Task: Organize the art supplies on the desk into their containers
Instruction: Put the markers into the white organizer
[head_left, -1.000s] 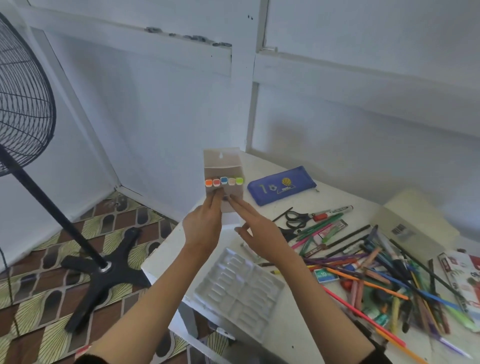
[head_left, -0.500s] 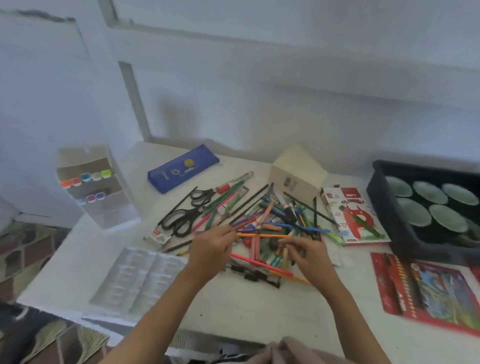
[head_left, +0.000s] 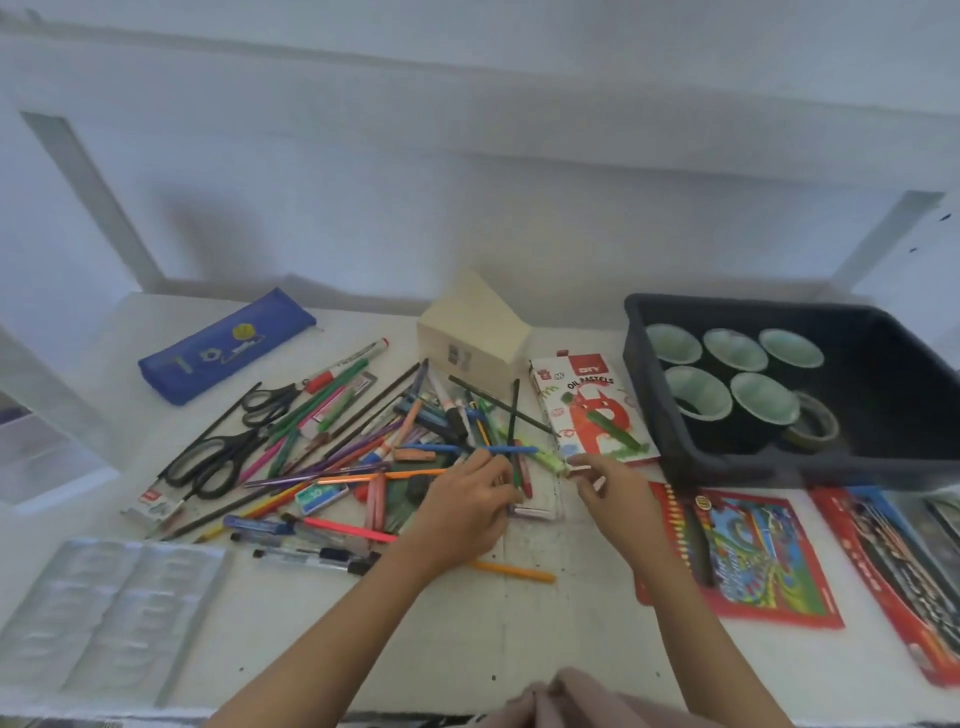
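A heap of pens, pencils and markers (head_left: 363, 457) lies across the middle of the white desk (head_left: 519, 623). My left hand (head_left: 467, 514) reaches into the heap's right edge, its fingers curled on a dark red pen (head_left: 523, 475). My right hand (head_left: 613, 493) is just to the right of it and pinches the white end of a pale green marker (head_left: 548, 458) between thumb and forefinger. Black scissors (head_left: 218, 457) lie at the heap's left. A blue pencil case (head_left: 223, 345) lies behind them.
A clear drawer organiser (head_left: 47, 441) stands at the far left, a clear plastic tray (head_left: 104, 597) in front of it. Behind the heap are a cream box (head_left: 472, 338) and an oil pastels box (head_left: 592, 410). A black bin (head_left: 727, 462) holds several cups. Red pencil packs (head_left: 753, 551) lie right.
Both hands let go of the clear organiser, which now stands at the left, and came down onto the heap. They have since shifted right, where the right hand took the green marker's end.
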